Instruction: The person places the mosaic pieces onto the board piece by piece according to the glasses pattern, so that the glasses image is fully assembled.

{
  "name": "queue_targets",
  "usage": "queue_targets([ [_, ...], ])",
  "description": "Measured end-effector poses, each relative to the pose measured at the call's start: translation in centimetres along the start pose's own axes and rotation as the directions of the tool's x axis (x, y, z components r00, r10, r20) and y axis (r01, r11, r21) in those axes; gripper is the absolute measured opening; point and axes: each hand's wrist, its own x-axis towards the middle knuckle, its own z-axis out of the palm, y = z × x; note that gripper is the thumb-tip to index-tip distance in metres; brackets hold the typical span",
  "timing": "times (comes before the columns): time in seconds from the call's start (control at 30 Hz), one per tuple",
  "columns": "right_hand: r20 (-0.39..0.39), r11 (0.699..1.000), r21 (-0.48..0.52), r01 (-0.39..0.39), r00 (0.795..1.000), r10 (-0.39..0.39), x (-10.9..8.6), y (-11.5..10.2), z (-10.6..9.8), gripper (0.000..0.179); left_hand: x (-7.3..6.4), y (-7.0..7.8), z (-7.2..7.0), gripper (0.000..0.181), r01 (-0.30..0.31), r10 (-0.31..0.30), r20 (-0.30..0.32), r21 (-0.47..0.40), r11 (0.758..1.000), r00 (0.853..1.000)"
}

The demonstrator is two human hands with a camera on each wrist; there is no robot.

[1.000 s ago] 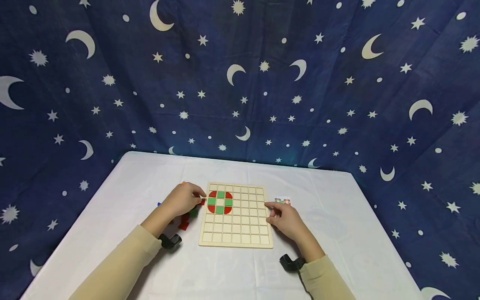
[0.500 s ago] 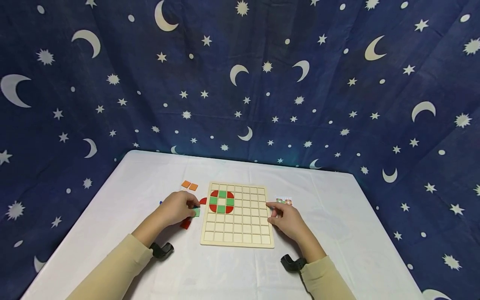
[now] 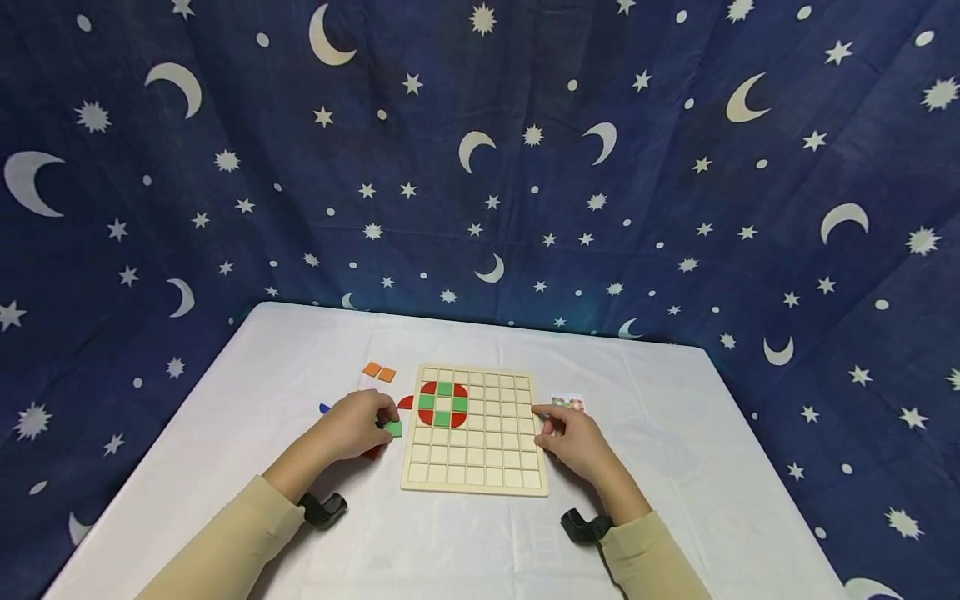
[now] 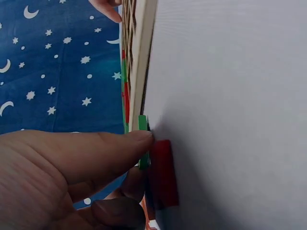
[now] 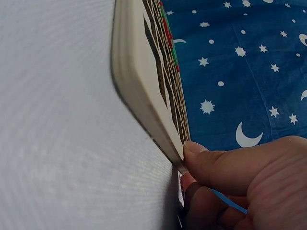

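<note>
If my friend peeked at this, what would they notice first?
Probably the dark blue cloth with pale moons and stars, hanging behind the white table. Next might come the ring of red and green tiles on the far left part of the wooden grid board. Then perhaps the left hand, pinching a green tile just left of the board.

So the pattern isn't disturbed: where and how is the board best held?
The board is probably best pinched by its right rim, from the right: it lies flat, that rim stands above the tablecloth, and the coloured pattern sits toward its left.
</note>
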Motion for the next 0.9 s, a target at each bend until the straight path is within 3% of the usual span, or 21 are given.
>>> queue_targets([
  [0.27, 0.006, 1.0, 0.0, -0.009, 1.0, 0.009, 0.2, 0.0, 0.0, 0.05, 0.6, 0.6, -0.7, 0.017, -0.006, 0.006, 0.009, -0.029, 1.0, 1.0],
  [0.47, -0.002, 1.0, -0.002, 0.0, 1.0, 0.0, 0.3, -0.2, -0.2, 0.05, 1.5, 2.0, -1.2, 0.019, -0.046, 0.047, 0.005, -0.076, 0.996, 0.999],
  [0.9, -0.001, 1.0, 0.022, -0.01, 1.0, 0.01, 0.0, 0.2, 0.2, 0.05, 4.5, 6.2, 1.8, 0.016, -0.175, 0.174, -0.017, -0.085, 0.981, 0.985],
])
